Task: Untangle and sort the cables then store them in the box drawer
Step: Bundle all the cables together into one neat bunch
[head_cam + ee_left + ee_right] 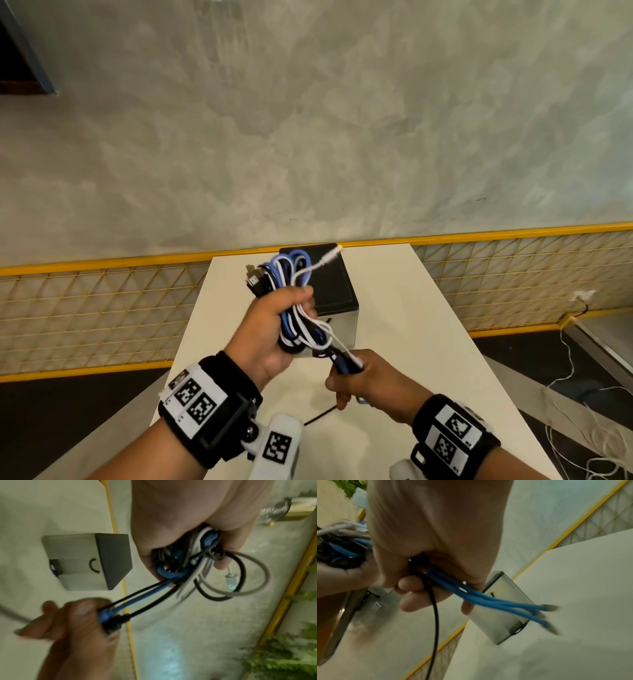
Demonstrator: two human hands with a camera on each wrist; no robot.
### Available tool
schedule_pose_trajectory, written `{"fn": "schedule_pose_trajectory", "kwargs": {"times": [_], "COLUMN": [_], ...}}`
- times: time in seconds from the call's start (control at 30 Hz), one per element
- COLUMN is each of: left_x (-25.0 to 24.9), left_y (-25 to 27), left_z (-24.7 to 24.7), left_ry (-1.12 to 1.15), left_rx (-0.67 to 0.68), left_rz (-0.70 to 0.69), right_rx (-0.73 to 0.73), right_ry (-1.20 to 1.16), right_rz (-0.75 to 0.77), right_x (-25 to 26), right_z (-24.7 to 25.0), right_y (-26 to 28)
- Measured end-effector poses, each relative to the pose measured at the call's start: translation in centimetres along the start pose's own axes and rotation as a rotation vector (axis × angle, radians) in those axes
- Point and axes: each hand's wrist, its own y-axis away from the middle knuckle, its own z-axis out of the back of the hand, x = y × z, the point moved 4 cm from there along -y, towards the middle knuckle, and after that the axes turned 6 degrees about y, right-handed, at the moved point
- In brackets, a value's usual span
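A tangled bundle of blue, white and black cables (294,301) is held up over the white table (404,308). My left hand (274,318) grips the bundle around its middle; loops and plugs stick out above the fist. My right hand (356,377) grips strands that run down out of the bundle, among them a blue cable (488,600) with three short plug ends and a black cable (435,612) hanging below. In the left wrist view the bundle (187,555) sits in the fist and taut strands lead to the right hand (82,616). The box drawer (335,291), grey with a black top, stands behind the hands.
A yellow-framed mesh fence (102,308) runs behind the table, with a grey wall above it. Loose white wires (582,411) lie on the floor at the right. Green plants (283,649) show in the left wrist view. The box (82,561) has a small curved handle on its front.
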Motion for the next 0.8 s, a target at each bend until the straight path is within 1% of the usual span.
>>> {"fn": "schedule_pose_trajectory", "kwargs": {"times": [0.07, 0.13, 0.2, 0.23, 0.3, 0.4, 0.43, 0.47, 0.5, 0.57, 0.6, 0.63, 0.67, 0.7, 0.77, 0.8], "left_x": [-2.1, -4.5, -6.2, -6.7, -6.8, -5.8, -5.4, -5.1, -4.8, -4.4, -4.1, -3.9, -3.6, -3.4, -2.8, -2.4], "left_y": [-0.2, -0.2, -0.2, -0.2, -0.3, -0.5, -0.6, -0.8, -0.9, -1.2, -1.2, -1.2, -1.1, -1.1, -0.9, -0.8], "left_z": [-0.5, -0.7, -0.6, -0.4, 0.5, 1.7, 2.1, 2.4, 2.8, 3.2, 3.3, 3.3, 3.2, 3.2, 3.1, 3.0], "left_ry": [0.04, 0.059, 0.011, -0.042, -0.164, -0.213, -0.204, -0.193, -0.187, -0.202, -0.232, -0.269, -0.308, -0.354, -0.465, -0.517], "left_rx": [-0.001, 0.026, 0.08, 0.097, 0.078, 0.02, 0.002, -0.016, -0.029, -0.047, -0.05, -0.052, -0.054, -0.059, -0.077, -0.083], "left_rz": [-0.058, -0.105, -0.122, -0.126, -0.125, -0.11, -0.109, -0.109, -0.111, -0.123, -0.13, -0.135, -0.136, -0.139, -0.151, -0.151], "right_rx": [0.011, 0.016, -0.05, -0.092, -0.145, -0.166, -0.13, -0.061, 0.041, 0.236, 0.284, 0.284, 0.231, 0.122, -0.186, -0.31], "right_ry": [0.014, 0.051, 0.053, 0.03, 0.008, 0.103, 0.164, 0.22, 0.247, 0.214, 0.175, 0.112, 0.044, -0.028, -0.106, -0.094], "right_rz": [-0.002, -0.038, -0.1, -0.114, -0.104, -0.093, -0.105, -0.125, -0.159, -0.241, -0.225, -0.16, -0.074, 0.017, 0.203, 0.294], "right_x": [-0.5, -1.2, -2.2, -2.4, -2.6, -2.6, -2.7, -2.7, -2.8, -2.1, -1.1, 0.1, 1.5, 2.9, 5.6, 6.9], "right_z": [0.6, 1.1, 2.0, 2.5, 3.6, 5.1, 5.3, 5.3, 5.1, 4.5, 4.3, 4.3, 4.5, 4.8, 5.8, 6.3], "right_y": [0.4, 0.6, 0.6, 0.7, 0.8, 0.9, 0.8, 0.9, 0.9, 1.5, 1.8, 1.9, 1.8, 1.5, 1.1, 0.9]}}
